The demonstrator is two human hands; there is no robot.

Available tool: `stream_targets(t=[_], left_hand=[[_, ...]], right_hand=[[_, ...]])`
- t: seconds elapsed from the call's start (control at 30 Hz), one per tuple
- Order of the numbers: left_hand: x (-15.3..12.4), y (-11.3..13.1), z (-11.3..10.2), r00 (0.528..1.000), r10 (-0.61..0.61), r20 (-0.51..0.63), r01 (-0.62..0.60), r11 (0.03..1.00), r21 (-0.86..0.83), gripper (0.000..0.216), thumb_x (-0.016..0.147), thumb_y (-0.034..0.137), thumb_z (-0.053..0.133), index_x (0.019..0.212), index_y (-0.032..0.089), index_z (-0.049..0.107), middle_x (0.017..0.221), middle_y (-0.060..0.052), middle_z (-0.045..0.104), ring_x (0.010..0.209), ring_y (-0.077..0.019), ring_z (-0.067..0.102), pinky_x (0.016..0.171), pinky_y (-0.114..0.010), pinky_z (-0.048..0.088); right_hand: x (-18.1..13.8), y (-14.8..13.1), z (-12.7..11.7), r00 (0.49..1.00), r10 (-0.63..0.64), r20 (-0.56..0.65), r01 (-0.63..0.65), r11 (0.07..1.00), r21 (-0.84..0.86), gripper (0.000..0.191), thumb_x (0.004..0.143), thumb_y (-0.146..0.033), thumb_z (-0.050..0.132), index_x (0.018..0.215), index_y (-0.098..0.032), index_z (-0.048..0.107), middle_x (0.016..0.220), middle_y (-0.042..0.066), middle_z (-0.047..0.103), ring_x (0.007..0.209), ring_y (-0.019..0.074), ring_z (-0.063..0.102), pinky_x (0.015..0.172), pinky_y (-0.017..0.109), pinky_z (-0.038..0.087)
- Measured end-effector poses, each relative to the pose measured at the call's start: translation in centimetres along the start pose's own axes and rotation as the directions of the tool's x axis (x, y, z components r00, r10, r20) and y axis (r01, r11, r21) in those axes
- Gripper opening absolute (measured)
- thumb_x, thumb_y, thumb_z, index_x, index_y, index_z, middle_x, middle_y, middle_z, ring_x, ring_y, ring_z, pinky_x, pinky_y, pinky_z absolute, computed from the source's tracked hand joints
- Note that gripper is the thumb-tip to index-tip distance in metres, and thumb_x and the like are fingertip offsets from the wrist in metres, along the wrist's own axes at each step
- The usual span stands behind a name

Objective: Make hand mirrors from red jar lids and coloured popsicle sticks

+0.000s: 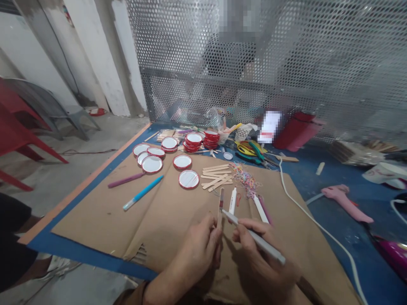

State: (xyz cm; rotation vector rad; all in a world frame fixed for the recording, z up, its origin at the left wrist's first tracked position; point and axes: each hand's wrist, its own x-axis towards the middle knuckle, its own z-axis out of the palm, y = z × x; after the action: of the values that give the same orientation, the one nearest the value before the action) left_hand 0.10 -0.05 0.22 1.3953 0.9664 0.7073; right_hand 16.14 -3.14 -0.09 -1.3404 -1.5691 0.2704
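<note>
Between the fingers of my left hand a wooden craft stick stands upright, with a dark reddish-grey patch near its top. My right hand is closed around a grey-white marker, whose tip touches or nearly touches the stick. Just beyond the hands lie a white marker, a small red clip-like piece and another white pen. Loose craft sticks are spread behind them, beside a tangle of coloured rubber bands. Cardboard lies under everything here.
Red-rimmed lids lie left of the sticks, some stacked. A blue marker and purple pen rest nearby. Right are a pink glue gun, a white cable and pliers. A perforated metal screen stands behind.
</note>
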Motion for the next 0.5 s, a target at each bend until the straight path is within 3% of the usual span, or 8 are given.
stream_targets(t=[0.2, 0.5], left_hand=[[0.09, -0.33, 0.05, 1.000, -0.024, 0.020, 0.024, 1.000, -0.013, 0.025, 0.098, 0.040, 0.036, 0.080, 0.023, 0.040, 0.046, 0.007, 0.048, 0.039, -0.0102, 0.042, 0.046, -0.020, 0.034], [0.07, -0.21, 0.13, 1.000, -0.005, 0.004, 0.005, 1.000, -0.020, 0.025, 0.098, 0.040, 0.037, 0.080, 0.023, 0.040, 0.047, 0.007, 0.048, 0.040, -0.0098, 0.043, 0.048, -0.021, 0.035]], right_hand=[[0.44, -0.20, -0.46, 0.995, -0.095, -0.019, 0.094, 0.994, -0.058, 0.010, 0.091, -0.022, 0.060, 0.098, -0.023, 0.066, 0.074, -0.001, 0.070, 0.058, 0.0122, 0.067, 0.057, 0.021, 0.054], [0.75, -0.53, -0.35, 0.989, -0.145, -0.010, 0.143, 0.985, -0.094, 0.009, 0.091, -0.024, 0.060, 0.098, -0.023, 0.065, 0.076, 0.000, 0.072, 0.058, 0.0127, 0.068, 0.059, 0.023, 0.055]])
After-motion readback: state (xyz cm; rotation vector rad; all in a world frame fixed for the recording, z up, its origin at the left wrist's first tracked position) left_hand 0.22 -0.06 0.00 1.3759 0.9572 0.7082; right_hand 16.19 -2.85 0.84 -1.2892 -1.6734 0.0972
